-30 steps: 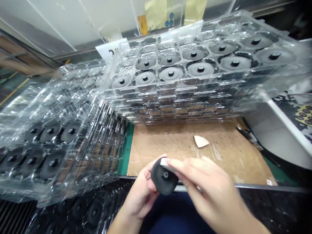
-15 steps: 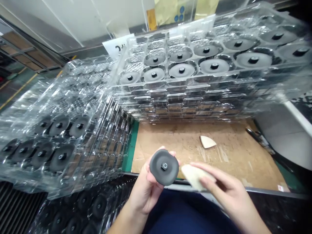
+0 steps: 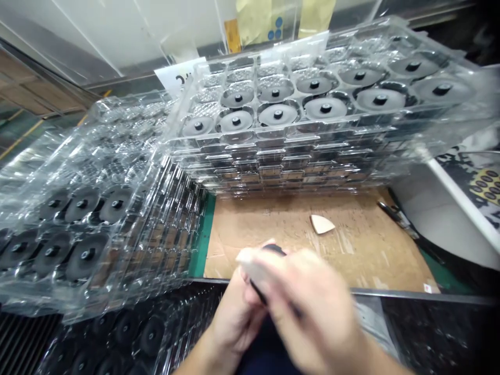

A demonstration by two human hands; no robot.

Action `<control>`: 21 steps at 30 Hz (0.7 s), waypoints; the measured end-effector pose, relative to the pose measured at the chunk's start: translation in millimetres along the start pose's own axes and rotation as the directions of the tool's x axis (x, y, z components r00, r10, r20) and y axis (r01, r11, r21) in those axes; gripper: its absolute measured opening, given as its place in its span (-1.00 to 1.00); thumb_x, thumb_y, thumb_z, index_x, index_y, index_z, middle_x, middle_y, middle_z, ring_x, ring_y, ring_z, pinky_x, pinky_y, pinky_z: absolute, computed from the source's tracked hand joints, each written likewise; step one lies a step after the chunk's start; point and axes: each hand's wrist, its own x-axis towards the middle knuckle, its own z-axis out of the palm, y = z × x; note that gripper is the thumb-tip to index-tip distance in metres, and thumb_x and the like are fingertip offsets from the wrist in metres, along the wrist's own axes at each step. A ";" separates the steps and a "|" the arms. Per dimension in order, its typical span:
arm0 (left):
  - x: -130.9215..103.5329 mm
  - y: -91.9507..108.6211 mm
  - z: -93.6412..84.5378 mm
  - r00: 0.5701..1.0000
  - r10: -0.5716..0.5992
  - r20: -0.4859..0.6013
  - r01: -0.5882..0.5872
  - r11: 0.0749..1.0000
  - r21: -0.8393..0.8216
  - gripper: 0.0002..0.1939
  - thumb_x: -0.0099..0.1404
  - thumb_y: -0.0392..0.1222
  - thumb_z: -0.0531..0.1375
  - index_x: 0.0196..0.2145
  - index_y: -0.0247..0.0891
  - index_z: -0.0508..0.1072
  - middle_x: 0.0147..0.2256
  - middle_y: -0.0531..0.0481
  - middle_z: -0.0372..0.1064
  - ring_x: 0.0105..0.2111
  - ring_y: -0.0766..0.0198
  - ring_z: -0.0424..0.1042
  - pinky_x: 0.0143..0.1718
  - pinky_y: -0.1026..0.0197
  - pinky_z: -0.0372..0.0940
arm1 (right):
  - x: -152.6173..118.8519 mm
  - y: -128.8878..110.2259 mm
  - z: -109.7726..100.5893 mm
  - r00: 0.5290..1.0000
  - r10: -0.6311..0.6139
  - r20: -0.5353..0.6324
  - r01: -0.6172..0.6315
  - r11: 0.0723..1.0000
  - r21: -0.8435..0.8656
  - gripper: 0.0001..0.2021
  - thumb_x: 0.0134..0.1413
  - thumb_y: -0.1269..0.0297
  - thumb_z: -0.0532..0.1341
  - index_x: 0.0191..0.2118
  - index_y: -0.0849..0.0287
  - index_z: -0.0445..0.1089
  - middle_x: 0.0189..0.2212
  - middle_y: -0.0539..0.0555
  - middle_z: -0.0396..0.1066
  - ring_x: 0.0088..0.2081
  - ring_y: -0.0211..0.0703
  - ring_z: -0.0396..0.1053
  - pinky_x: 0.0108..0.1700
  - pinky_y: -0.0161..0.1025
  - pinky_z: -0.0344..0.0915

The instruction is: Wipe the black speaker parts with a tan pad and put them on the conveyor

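My left hand (image 3: 236, 315) is closed around a dark grey round disc (image 3: 274, 249), of which only the upper edge and a dark strip show. My right hand (image 3: 322, 299), smeared by motion, lies across the disc and hides most of it. Between its fingers is a cream-white pad (image 3: 250, 264), held against or just over the disc; whether they touch I cannot tell. A second cream wedge-shaped pad (image 3: 322, 224) lies on the cardboard sheet (image 3: 250, 219) beyond my hands.
A tall stack of clear plastic trays (image 3: 273, 138) with similar discs stands at the back. Another tray stack (image 3: 156, 208) is at the left, with more discs below it. A dark pen-like tool (image 3: 392, 212) lies by a white bin (image 3: 449, 208) at right.
My right hand has moved left with the pad, from beside the disc to over it. The disc, whose face was in full view, is now mostly covered. The view has shifted slightly.
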 end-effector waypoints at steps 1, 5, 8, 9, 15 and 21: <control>-0.8 0.2 -1.5 1.000 -0.006 -0.003 0.006 1.000 -0.007 -0.56 -0.02 -0.21 0.33 -0.13 -0.16 0.43 -0.14 -0.05 0.44 -0.13 0.14 0.40 -0.06 0.16 0.27 | 3.2 -5.0 2.8 0.998 -0.046 0.052 0.045 0.999 0.022 -0.67 0.06 0.50 0.08 -0.02 0.27 0.30 -0.26 0.10 0.45 -0.29 -0.21 0.39 -0.18 -0.25 0.34; -1.6 -0.6 -6.1 0.999 0.036 -0.017 -0.036 0.999 -0.028 -0.48 -0.11 -0.22 0.38 -0.13 -0.11 0.42 -0.14 0.02 0.44 -0.15 0.17 0.42 -0.11 0.22 0.30 | 10.3 -5.2 10.5 0.968 0.043 0.247 -0.058 0.997 0.053 -0.76 0.08 0.49 0.05 -0.15 0.20 0.36 -0.33 0.01 0.45 -0.38 -0.28 0.38 -0.29 -0.32 0.33; -1.6 -3.0 -2.9 1.000 -0.014 -0.006 0.014 1.000 -0.020 -0.55 -0.02 -0.16 0.33 -0.12 -0.14 0.43 -0.19 -0.01 0.46 -0.15 0.20 0.41 -0.07 0.25 0.26 | 13.3 -4.7 14.6 0.996 0.034 0.083 -0.028 0.997 -0.068 -0.73 0.10 0.46 0.04 -0.08 0.29 0.33 -0.26 0.12 0.44 -0.32 -0.17 0.37 -0.27 -0.20 0.31; -2.0 -2.6 -1.3 1.000 -0.011 0.011 0.012 1.000 -0.017 -0.57 -0.01 -0.15 0.32 -0.12 -0.15 0.43 -0.19 -0.01 0.46 -0.14 0.20 0.40 -0.06 0.25 0.25 | 12.4 -5.5 14.9 0.999 -0.007 0.040 0.011 0.996 -0.087 -0.71 0.09 0.47 0.04 -0.05 0.34 0.31 -0.27 0.15 0.44 -0.31 -0.14 0.37 -0.26 -0.17 0.30; -3.4 7.7 3.6 0.998 0.000 0.069 0.001 1.000 -0.020 -0.46 -0.20 -0.25 0.41 -0.18 -0.15 0.46 -0.19 0.00 0.47 -0.21 0.19 0.43 -0.13 0.25 0.30 | -13.1 -0.5 -11.0 0.973 0.020 0.228 -0.008 0.999 -0.053 -0.75 0.11 0.48 0.06 -0.10 0.18 0.33 -0.36 0.00 0.43 -0.39 -0.29 0.35 -0.27 -0.32 0.26; -2.1 2.9 6.6 0.993 -0.082 0.088 0.078 0.996 0.052 -0.59 0.03 -0.21 0.30 -0.12 -0.20 0.43 -0.29 0.01 0.48 -0.22 0.25 0.42 -0.11 0.29 0.27 | 3.2 9.2 -18.7 0.982 -0.084 0.168 0.113 0.979 -0.170 -0.73 0.16 0.42 0.03 -0.05 0.19 0.33 -0.44 0.04 0.38 -0.43 -0.24 0.23 -0.37 -0.25 0.14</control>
